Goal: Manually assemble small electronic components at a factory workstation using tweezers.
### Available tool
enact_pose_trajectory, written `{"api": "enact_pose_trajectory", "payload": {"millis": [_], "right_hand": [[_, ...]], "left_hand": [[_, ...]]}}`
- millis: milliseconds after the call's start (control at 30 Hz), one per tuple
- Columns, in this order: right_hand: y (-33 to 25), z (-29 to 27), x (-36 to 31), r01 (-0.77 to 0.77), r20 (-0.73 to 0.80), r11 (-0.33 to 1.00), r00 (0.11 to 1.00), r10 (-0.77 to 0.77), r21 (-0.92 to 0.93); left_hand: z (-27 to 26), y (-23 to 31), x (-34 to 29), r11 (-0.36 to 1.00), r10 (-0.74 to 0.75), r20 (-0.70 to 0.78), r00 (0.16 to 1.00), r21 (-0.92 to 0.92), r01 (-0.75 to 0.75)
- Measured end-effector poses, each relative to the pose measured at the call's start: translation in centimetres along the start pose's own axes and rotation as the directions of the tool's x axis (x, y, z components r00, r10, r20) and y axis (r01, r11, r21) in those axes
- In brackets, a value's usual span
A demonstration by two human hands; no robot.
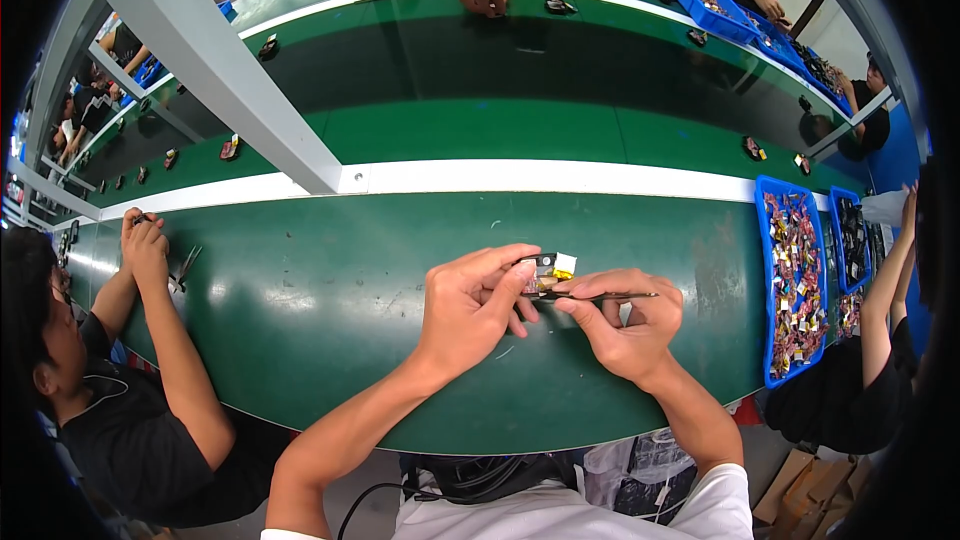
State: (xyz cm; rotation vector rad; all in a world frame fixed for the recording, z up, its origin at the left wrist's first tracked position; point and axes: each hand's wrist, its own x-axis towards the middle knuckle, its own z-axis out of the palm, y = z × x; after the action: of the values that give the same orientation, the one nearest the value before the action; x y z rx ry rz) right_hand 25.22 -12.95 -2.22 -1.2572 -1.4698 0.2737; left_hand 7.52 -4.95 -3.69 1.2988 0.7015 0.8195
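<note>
My left hand [465, 305] is closed around a small black electronic housing [545, 261], held above the green table in front of me. A white and yellow piece [564, 267], perhaps a small battery, sticks out at the housing's right side. My right hand [635, 325] pinches slim dark tweezers [622, 296], lying nearly level with their points turned left toward the housing. The tips meet the housing's lower side, close to my left fingers. Fingers hide much of the housing, so I cannot tell what the tips grip.
A blue tray [768, 290] of small wired parts stands right on the green table [320, 340]. Beyond a white rail [540, 178] runs a belt [480, 130] carrying scattered black units. A grey post [220, 70] rises left of centre. Co-workers sit left, right and opposite.
</note>
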Motion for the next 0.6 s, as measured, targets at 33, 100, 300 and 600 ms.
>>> {"api": "enact_pose_trajectory", "payload": {"millis": [33, 100, 300, 600], "right_hand": [[0.02, 0.00, -0.03, 0.000, 0.000, 1.000, 1.000, 0.000, 0.000], [0.12, 0.01, -0.10, -0.012, -0.003, 1.000, 1.000, 0.012, -0.006], [0.40, 0.15, -0.25, -0.035, -0.016, 0.999, 0.999, 0.035, 0.026], [-0.27, 0.00, 0.29, 0.057, 0.030, 0.998, 0.998, -0.057, -0.002]], "left_hand": [[0.01, -0.05, -0.01, 1.000, 0.001, 0.000, 1.000, 0.000, -0.001], [0.03, -0.17, -0.01, 1.000, 0.019, -0.004, 1.000, 0.007, -0.018], [0.08, -0.03, -0.03, 1.000, 0.015, 0.000, 1.000, 0.009, -0.015], [-0.07, 0.62, 0.13, 0.990, -0.076, 0.055, 0.996, -0.118, 0.082]]}}
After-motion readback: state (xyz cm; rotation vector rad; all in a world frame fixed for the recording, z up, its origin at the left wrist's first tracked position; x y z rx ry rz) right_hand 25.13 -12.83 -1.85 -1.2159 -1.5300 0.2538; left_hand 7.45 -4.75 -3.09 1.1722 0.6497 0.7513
